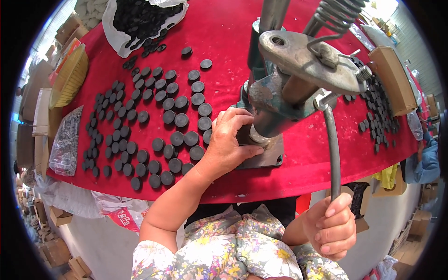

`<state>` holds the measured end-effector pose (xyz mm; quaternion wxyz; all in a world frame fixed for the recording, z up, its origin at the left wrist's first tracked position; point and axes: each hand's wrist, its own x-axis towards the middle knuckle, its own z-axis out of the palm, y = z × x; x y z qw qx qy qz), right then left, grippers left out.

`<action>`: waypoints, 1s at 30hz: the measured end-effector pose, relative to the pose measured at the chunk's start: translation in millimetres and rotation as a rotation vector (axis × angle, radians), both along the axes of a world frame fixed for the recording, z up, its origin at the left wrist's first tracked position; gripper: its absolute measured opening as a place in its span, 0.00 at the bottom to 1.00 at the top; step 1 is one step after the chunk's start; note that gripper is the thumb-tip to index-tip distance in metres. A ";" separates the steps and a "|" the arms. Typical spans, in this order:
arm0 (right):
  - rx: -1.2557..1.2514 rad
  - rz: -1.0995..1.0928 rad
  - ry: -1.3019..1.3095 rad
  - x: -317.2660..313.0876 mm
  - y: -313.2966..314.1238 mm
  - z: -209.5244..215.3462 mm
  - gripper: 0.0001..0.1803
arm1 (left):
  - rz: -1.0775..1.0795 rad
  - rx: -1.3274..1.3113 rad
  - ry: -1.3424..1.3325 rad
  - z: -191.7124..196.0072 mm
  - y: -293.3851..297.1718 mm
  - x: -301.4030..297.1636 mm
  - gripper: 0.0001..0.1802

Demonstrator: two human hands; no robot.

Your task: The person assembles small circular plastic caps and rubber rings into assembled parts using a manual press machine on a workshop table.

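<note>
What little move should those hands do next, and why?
Maybe draw the left hand back from the press a little: it reaches in at the base plate while the right hand holds the lever, so moving the lever could pinch it.

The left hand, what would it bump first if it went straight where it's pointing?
The left hand would probably bump the green metal press right in front of it, though the depth is hard to judge.

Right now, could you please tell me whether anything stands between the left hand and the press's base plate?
Nothing visible does: the left hand reaches over the base plate from its left side. The press cylinder overhangs the plate, hiding part of it.
</note>
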<state>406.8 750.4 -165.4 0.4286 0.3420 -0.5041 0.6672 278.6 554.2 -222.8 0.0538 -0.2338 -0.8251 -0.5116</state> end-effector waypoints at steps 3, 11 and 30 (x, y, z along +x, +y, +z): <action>-0.042 0.026 0.063 -7.6 -4.5 -3.7 0.12 | 0.004 0.011 0.035 -3.4 -0.8 -2.2 0.34; -0.194 -0.031 0.264 -15.5 -14.3 -1.7 0.16 | 0.028 0.046 -0.216 0.6 1.5 6.0 0.33; 0.179 0.083 -0.080 -25.3 5.2 82.1 0.16 | 0.089 -0.173 0.220 5.1 -31.7 6.3 0.26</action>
